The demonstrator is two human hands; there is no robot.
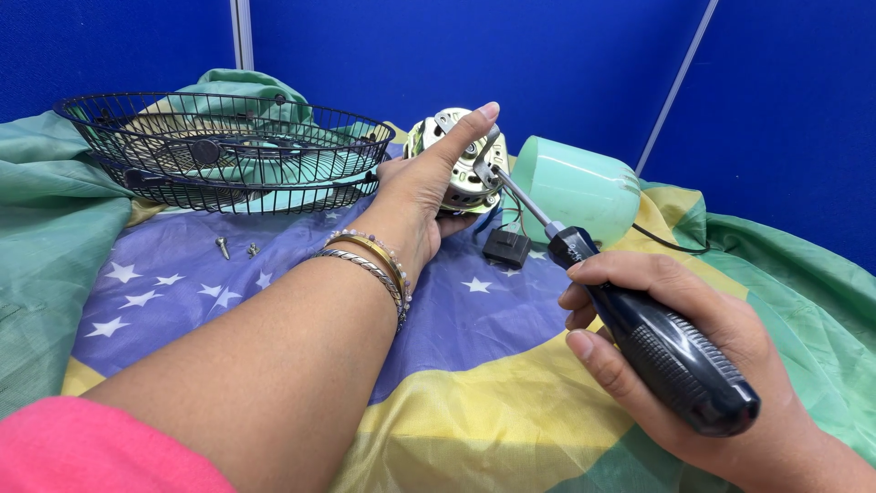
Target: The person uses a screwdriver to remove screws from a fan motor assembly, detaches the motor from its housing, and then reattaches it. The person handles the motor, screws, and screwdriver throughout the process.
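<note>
Gripping: the right hand (693, 365) is closed around the black ribbed handle of a screwdriver (639, 329), fingers curled over it and thumb on top.
Steadying: the left hand (424, 187) wraps the fan motor (465, 178), palm at its near side and index finger stretched over the top.
Screwdriver tip: the metal shaft runs up and left from the handle and meets the motor's bracket on its right side.
Fan motor: metal, round, held upright on the cloth between the wire grille and the green housing.
Left wrist: several bangles (374, 265), gold, silver and beaded; a pink sleeve (91, 452) at the lower left.
Green housing: a pale green plastic motor cover (579, 187) just right of the motor, lying on its side.
Black block: a small black part (506, 248) on wires below the motor.
Grille: black wire fan guard (224, 151) at the upper left, over green blades.
Screws: two small screws (224, 246) loose on the cloth near the grille.
Cloth: a green, yellow and blue starred cloth (474, 383) covers the surface.
</note>
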